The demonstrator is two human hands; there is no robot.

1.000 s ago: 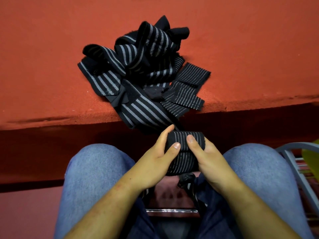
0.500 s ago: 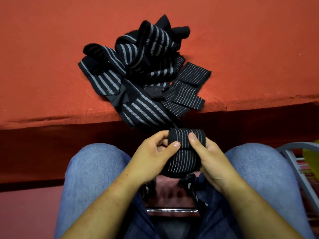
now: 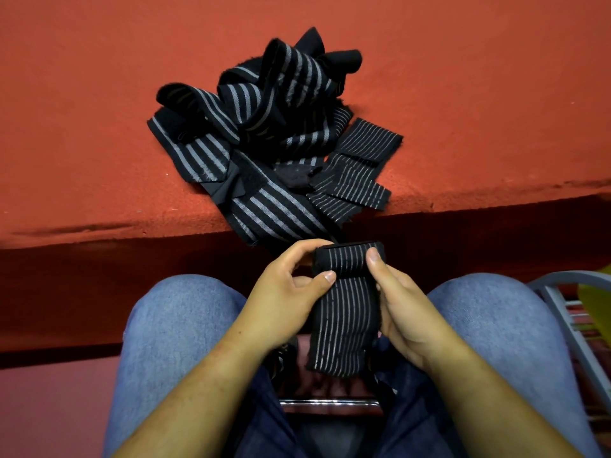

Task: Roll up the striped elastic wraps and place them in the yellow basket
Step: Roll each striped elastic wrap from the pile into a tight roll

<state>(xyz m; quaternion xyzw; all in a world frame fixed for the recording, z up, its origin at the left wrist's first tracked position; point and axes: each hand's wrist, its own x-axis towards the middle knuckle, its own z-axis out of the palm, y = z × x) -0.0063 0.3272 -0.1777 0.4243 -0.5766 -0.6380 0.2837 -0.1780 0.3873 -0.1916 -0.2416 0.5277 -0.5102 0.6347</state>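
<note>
Head view: a seated person's two hands hold a partly rolled, thin-striped black elastic wrap [image 3: 345,312] above the lap.

The left hand [image 3: 284,299] grips the roll's left end, its thumb pressed on the front. The right hand [image 3: 406,309] pinches the right end, its thumb on top. The wrap's loose tail hangs down between knees in blue jeans [image 3: 175,325]. Beyond the hands, a tangled pile of striped wraps [image 3: 264,137] lies on a red surface [image 3: 99,94], with one strip drooping over its front edge. At the far right, a sliver of yellow [image 3: 596,299] shows behind a grey metal frame [image 3: 558,312]; too little is visible to tell what it is.
</note>
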